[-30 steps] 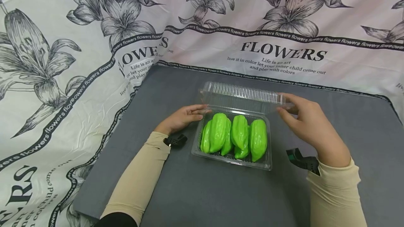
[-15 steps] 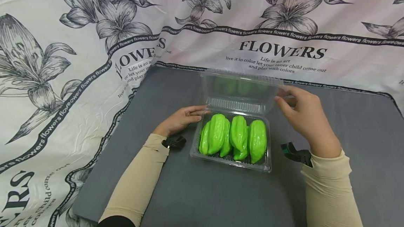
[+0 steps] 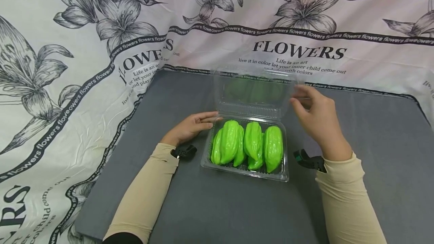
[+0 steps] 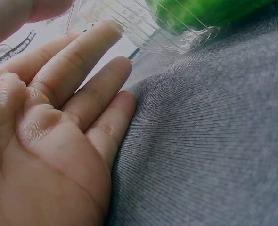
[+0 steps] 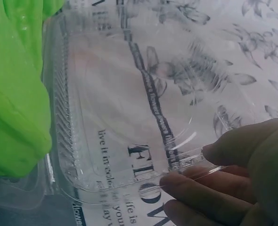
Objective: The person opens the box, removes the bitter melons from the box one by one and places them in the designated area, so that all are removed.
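Observation:
A clear plastic clamshell container (image 3: 245, 176) stands on the grey table in the head view, holding several glossy green ribbed fruits (image 3: 272, 149) that look like star fruit. Its hinged lid (image 3: 251, 110) is raised to about upright at the back. My right hand (image 3: 317, 119) pinches the lid's right edge between thumb and fingers, which the right wrist view shows close up on the lid (image 5: 125, 94). My left hand (image 3: 186, 128) lies at the container's back left corner. In the left wrist view its fingers (image 4: 77, 59) are nearly straight, one fingertip at the ribbed plastic wall (image 4: 143, 28).
The grey tabletop (image 3: 203, 214) extends around the container. Behind and to the left hangs a white cloth (image 3: 210, 48) printed with flowers and lettering. A dark band with a camera (image 3: 310, 161) is on the right wrist, another band (image 3: 184, 152) on the left.
The lid has swung up and back from a half-raised tilt to about upright, with my right hand following it. My left hand keeps its place at the corner.

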Demonstrator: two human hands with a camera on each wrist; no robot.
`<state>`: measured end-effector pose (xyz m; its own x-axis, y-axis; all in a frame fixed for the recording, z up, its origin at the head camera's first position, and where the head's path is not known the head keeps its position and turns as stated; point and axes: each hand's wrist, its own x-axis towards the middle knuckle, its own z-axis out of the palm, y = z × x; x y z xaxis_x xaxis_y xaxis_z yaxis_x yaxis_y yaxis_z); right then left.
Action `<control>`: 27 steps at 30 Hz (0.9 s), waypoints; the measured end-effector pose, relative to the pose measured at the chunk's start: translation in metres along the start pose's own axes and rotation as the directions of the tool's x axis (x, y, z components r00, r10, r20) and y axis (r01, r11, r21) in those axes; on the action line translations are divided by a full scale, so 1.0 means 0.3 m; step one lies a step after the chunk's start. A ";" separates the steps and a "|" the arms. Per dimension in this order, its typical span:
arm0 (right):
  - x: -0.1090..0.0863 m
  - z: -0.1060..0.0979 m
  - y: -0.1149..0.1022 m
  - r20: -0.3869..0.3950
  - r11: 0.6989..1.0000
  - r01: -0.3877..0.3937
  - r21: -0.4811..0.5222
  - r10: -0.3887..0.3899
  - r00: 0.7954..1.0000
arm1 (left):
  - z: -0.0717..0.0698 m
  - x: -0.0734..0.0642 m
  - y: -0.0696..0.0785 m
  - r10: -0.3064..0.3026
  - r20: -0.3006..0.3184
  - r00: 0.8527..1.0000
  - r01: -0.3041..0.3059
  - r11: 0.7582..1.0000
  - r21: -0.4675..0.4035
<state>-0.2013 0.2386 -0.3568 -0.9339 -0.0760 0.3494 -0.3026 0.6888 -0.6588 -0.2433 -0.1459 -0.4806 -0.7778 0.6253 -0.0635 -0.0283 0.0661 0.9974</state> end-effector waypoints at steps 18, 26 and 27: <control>0.020 0.030 0.072 0.075 0.996 -0.048 0.077 0.042 0.996 | 0.000 0.009 0.004 0.014 -0.004 1.000 -0.014 1.000 -0.021; 0.021 0.046 0.091 0.114 0.992 -0.069 0.106 0.057 0.992 | 0.002 0.003 0.004 0.016 -0.009 1.000 -0.016 1.000 -0.026; 0.021 0.049 0.095 0.117 0.991 -0.071 0.114 0.058 0.991 | 0.003 0.002 0.004 0.014 -0.010 1.000 -0.014 1.000 -0.026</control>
<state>-0.2184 0.2471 -0.3831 -0.9656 -0.1203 0.2304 -0.2553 0.6056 -0.7537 -0.2433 -0.1448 -0.4795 -0.7841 0.6187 -0.0491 -0.0332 0.0372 0.9988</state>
